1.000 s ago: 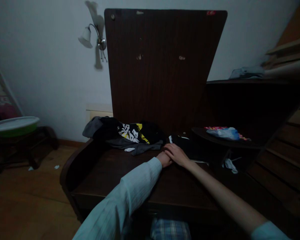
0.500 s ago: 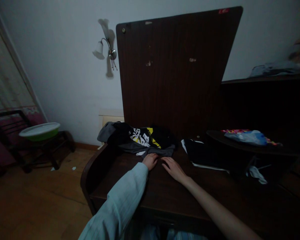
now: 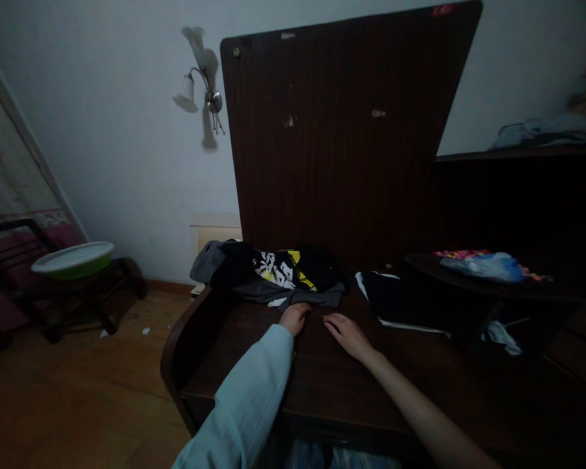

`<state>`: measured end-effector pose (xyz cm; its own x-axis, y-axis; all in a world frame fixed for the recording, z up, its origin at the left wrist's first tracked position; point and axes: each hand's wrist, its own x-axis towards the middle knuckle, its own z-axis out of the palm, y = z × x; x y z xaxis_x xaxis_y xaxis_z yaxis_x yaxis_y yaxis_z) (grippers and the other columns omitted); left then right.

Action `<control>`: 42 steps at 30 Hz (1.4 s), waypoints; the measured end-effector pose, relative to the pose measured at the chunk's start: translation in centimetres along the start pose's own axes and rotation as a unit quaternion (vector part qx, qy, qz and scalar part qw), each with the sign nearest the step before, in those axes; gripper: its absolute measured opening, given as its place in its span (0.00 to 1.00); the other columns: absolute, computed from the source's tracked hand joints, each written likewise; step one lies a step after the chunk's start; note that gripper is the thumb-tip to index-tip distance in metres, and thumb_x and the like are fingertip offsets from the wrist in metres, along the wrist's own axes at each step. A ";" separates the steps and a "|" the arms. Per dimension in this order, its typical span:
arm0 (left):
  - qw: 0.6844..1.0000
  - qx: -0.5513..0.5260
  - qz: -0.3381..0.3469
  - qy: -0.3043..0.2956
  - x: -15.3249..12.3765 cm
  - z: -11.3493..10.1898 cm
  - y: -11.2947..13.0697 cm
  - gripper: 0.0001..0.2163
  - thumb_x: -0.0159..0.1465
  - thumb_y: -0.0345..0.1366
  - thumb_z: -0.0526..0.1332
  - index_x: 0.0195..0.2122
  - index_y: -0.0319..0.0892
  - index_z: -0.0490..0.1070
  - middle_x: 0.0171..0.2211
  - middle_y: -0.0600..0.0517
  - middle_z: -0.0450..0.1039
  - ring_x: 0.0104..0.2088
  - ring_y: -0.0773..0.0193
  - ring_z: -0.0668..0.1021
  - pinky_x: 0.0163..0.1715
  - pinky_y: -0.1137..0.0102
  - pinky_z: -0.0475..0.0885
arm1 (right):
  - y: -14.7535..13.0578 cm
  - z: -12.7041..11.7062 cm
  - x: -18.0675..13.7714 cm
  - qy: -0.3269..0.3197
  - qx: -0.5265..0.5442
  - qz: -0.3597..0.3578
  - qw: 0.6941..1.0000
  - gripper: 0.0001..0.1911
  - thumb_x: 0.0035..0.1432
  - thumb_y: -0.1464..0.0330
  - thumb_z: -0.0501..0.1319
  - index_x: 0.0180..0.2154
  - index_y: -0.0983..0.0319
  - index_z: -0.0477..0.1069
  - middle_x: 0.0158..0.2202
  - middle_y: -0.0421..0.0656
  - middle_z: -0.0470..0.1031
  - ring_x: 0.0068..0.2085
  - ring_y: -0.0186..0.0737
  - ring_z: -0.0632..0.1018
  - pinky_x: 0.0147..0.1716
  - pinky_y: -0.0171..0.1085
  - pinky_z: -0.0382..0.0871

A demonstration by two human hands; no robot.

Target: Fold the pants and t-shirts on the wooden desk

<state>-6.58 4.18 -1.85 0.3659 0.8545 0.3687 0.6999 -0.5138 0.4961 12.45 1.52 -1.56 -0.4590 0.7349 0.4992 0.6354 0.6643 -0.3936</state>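
Desktop [image 3: 332,397] comes through nearest; on my feed the right hand [image 3: 348,335] spreads loosely, and the left hand [image 3: 295,319] curls by the hem of a dark bundled garment [image 3: 268,277] lying at the back, whether pinching cloth I cannot tell. Overlapped a second ago, they now sit apart. I can't read the garment's white lettering [image 3: 276,268]. Farther off, a plastic bag [image 3: 502,267] lies on a shelf [image 3: 422,265], and a green basin [image 3: 73,268] sits on a chair [image 3: 124,270], contents unclear.

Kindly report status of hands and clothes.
Left hand near clothes pile, contact unclear. Right hand open, visibly empty. Dark cloth to pile's right, not blocking.
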 end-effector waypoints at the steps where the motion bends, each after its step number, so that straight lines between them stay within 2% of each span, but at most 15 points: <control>1: 1.000 -0.004 0.000 0.001 0.0 0.0 -0.1 0.19 0.50 0.19 0.51 0.39 0.42 0.72 0.44 0.50 0.72 0.47 0.64 0.71 0.50 0.67 0.63 | 0.0 0.0 0.0 0.001 -0.002 0.002 1.000 0.13 0.58 0.68 0.49 0.39 0.60 0.72 0.38 0.45 0.75 0.41 0.40 0.74 0.43 0.42 0.68; 7: 1.000 -0.014 -0.006 0.012 -0.3 0.2 -0.2 0.21 0.49 0.17 0.49 0.38 0.42 0.72 0.44 0.50 0.72 0.47 0.64 0.71 0.49 0.66 0.64 | -0.3 0.1 0.0 0.005 -0.015 0.005 1.000 0.14 0.57 0.70 0.50 0.38 0.60 0.72 0.39 0.45 0.75 0.41 0.41 0.75 0.43 0.41 0.69; 18: 1.000 0.017 -0.017 0.006 -1.0 -0.3 0.9 0.17 0.52 0.21 0.51 0.40 0.40 0.71 0.44 0.47 0.71 0.46 0.62 0.71 0.49 0.67 0.64 | 0.3 0.1 -0.3 -0.022 -0.035 0.009 0.999 0.16 0.55 0.75 0.48 0.39 0.62 0.71 0.42 0.46 0.74 0.44 0.40 0.74 0.45 0.41 0.68; 24: 0.998 0.066 -0.018 -0.014 -0.8 -0.6 1.2 0.20 0.52 0.20 0.50 0.45 0.38 0.68 0.45 0.46 0.71 0.46 0.62 0.71 0.49 0.68 0.63 | 0.1 0.3 0.0 0.005 -0.049 -0.004 0.999 0.14 0.53 0.76 0.49 0.36 0.62 0.72 0.38 0.46 0.75 0.41 0.40 0.75 0.42 0.40 0.69; 28: 0.994 0.100 -0.027 -0.030 -0.5 -0.7 1.4 0.20 0.52 0.21 0.50 0.44 0.38 0.68 0.43 0.47 0.72 0.45 0.62 0.71 0.48 0.68 0.64 | -2.5 0.6 -0.2 0.039 -0.041 -0.060 0.997 0.11 0.55 0.73 0.50 0.37 0.63 0.70 0.32 0.46 0.74 0.34 0.39 0.75 0.35 0.39 0.70; 31: 0.991 0.125 -0.038 -0.043 -0.4 -0.6 1.9 0.20 0.53 0.21 0.50 0.46 0.38 0.67 0.41 0.46 0.71 0.44 0.60 0.71 0.46 0.66 0.65 | -5.8 0.7 -0.9 0.022 0.008 -0.154 0.988 0.09 0.56 0.69 0.53 0.37 0.62 0.69 0.31 0.44 0.74 0.33 0.39 0.74 0.33 0.37 0.69; 34: 0.987 0.145 -0.044 -0.054 0.0 -0.6 2.6 0.21 0.54 0.23 0.50 0.50 0.37 0.63 0.43 0.43 0.69 0.45 0.57 0.69 0.47 0.63 0.63 | -9.3 0.8 -1.9 0.025 0.065 -0.229 0.971 0.14 0.53 0.62 0.57 0.41 0.62 0.68 0.33 0.45 0.74 0.35 0.39 0.73 0.33 0.37 0.69; 36: 0.985 0.152 -0.047 -0.064 0.5 -0.6 3.0 0.19 0.54 0.23 0.50 0.48 0.36 0.65 0.43 0.42 0.68 0.45 0.55 0.69 0.46 0.63 0.63 | -11.5 0.9 -2.6 0.041 0.094 -0.251 0.963 0.19 0.51 0.57 0.58 0.41 0.62 0.68 0.34 0.46 0.73 0.35 0.39 0.72 0.33 0.37 0.68; 38: 0.984 0.154 -0.052 -0.074 1.3 -0.8 3.2 0.16 0.54 0.23 0.50 0.43 0.36 0.68 0.41 0.41 0.69 0.44 0.54 0.69 0.45 0.63 0.64 | -13.3 1.1 -3.1 0.055 0.112 -0.264 0.957 0.14 0.53 0.60 0.57 0.39 0.61 0.69 0.33 0.45 0.73 0.35 0.37 0.72 0.32 0.35 0.68; 40: 0.983 0.151 -0.057 -0.082 2.2 -1.0 3.2 0.13 0.55 0.23 0.50 0.38 0.37 0.71 0.39 0.41 0.69 0.43 0.54 0.70 0.44 0.64 0.64 | -14.6 1.2 -3.4 0.073 0.115 -0.265 0.955 0.08 0.57 0.68 0.53 0.35 0.61 0.69 0.31 0.44 0.73 0.34 0.36 0.72 0.32 0.34 0.67; 42: 0.984 0.141 -0.065 -0.089 2.9 -1.1 3.2 0.12 0.54 0.23 0.51 0.36 0.37 0.71 0.39 0.41 0.70 0.42 0.54 0.71 0.43 0.64 0.64 | -15.4 1.1 -3.3 0.084 0.117 -0.251 0.957 0.10 0.57 0.73 0.49 0.33 0.62 0.69 0.30 0.44 0.73 0.33 0.36 0.71 0.32 0.34 0.67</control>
<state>-3.95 4.96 1.65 0.3465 0.9243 0.1601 0.8813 -0.3793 0.2820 3.51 -10.97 1.95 -0.5509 0.2960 0.7803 0.1954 0.9548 -0.2242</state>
